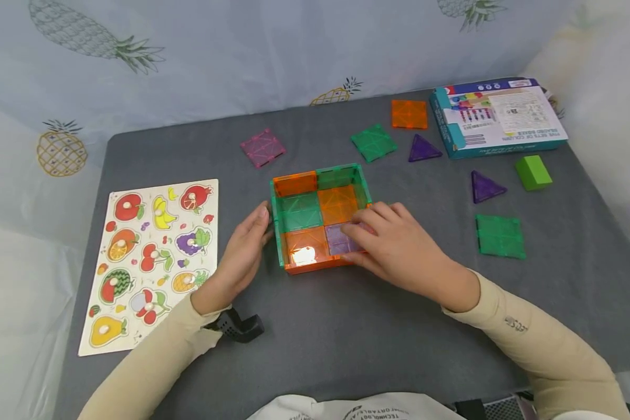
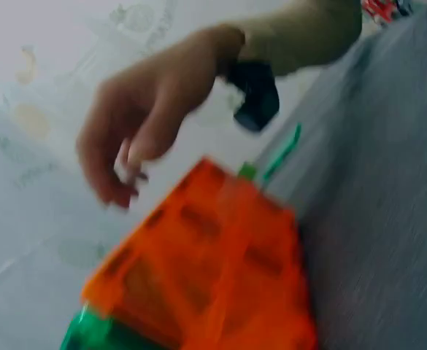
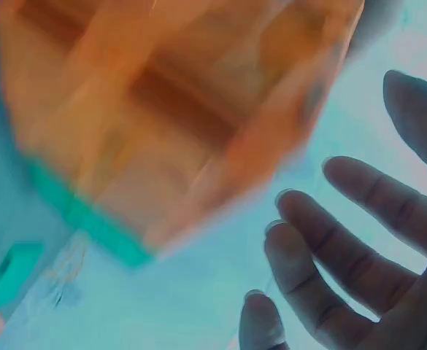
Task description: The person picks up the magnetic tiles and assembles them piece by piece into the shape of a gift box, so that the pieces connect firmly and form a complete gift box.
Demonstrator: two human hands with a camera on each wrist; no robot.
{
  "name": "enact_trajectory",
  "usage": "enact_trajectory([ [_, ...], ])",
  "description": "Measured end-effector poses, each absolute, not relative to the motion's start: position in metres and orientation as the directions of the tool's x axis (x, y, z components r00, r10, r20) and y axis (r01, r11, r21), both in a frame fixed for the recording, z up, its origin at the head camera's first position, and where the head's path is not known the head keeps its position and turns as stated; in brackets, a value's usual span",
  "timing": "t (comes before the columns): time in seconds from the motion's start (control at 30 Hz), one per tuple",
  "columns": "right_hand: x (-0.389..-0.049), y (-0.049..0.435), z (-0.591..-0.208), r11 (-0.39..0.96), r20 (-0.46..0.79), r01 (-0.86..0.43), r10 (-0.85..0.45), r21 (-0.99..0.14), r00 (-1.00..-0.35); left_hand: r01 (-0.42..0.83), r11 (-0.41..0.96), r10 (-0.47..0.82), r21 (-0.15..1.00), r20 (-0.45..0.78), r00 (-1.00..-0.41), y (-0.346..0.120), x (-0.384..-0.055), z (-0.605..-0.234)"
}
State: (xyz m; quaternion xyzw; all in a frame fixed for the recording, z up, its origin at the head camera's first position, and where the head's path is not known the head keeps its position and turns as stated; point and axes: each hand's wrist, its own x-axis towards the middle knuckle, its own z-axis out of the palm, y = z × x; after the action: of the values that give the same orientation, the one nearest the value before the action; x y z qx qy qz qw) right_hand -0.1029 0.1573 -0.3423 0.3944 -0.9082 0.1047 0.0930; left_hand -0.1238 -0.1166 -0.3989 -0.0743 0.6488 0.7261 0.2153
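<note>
A low open-topped box of translucent magnetic tiles (image 1: 300, 213), in green, orange and purple, sits mid-table. Its tile walls show orange and green in both wrist views, blurred. Beside the left green wall is my left hand (image 1: 244, 251), its fingers extended and fingertips right at that wall. My right hand (image 1: 399, 248) overlaps the box's near right corner in the head view, fingers bent loosely over the purple floor tile (image 1: 340, 239). In the right wrist view its fingers (image 3: 359, 255) are spread with nothing between them.
A wooden fruit puzzle board (image 1: 152, 256) lies left. Behind the box are a pink tile (image 1: 263, 148), a green tile (image 1: 374, 143) and an orange tile (image 1: 409, 114). Rightward lie purple triangles (image 1: 486, 187), another green tile (image 1: 501, 236), a green block (image 1: 534, 172) and a cardboard box (image 1: 504, 116).
</note>
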Motion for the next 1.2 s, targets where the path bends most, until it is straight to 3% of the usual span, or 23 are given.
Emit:
enact_trajectory([
  [0.2,-0.126,0.196,-0.338,0.772,0.273,-0.596,-0.538,-0.222,-0.798,-0.366,0.223,0.049,0.903,-0.386,-0.921,-0.132,-0.187,-0.400],
  [0.4,-0.154,0.224,-0.345,0.872,0.097,-0.373,-0.362,-0.317,-0.927,-0.181,0.613,0.019,0.769,-0.243,-0.970,-0.143,-0.242,-0.407],
  [0.47,-0.154,0.226,-0.347,0.863,0.082,-0.377,-0.372,-0.335,-0.924,-0.151,0.667,0.031,0.729,-0.229,-0.973,-0.143,-0.254,-0.410],
  [0.7,-0.135,0.203,-0.357,0.729,0.122,-0.594,-0.592,-0.341,-0.796,-0.060,0.795,0.092,0.604,-0.218,-0.972,-0.138,-0.279,-0.422],
  [0.83,-0.155,0.208,-0.360,0.791,0.098,-0.483,-0.484,-0.376,-0.869,-0.048,0.874,0.110,0.484,-0.293,-0.950,-0.136,-0.290,-0.421],
  [0.93,-0.177,0.221,-0.364,0.844,-0.011,-0.346,-0.384,-0.409,-0.923,-0.017,0.904,0.133,0.426,-0.318,-0.939,-0.136,-0.296,-0.421],
  [1.07,-0.198,0.236,-0.375,0.883,-0.172,-0.243,-0.334,-0.401,-0.927,0.064,0.921,0.185,0.383,-0.288,-0.939,-0.138,-0.300,-0.421],
  [1.2,-0.211,0.241,-0.384,0.891,-0.192,-0.254,-0.343,-0.376,-0.920,0.132,0.924,0.230,0.359,-0.246,-0.941,-0.138,-0.301,-0.419],
])
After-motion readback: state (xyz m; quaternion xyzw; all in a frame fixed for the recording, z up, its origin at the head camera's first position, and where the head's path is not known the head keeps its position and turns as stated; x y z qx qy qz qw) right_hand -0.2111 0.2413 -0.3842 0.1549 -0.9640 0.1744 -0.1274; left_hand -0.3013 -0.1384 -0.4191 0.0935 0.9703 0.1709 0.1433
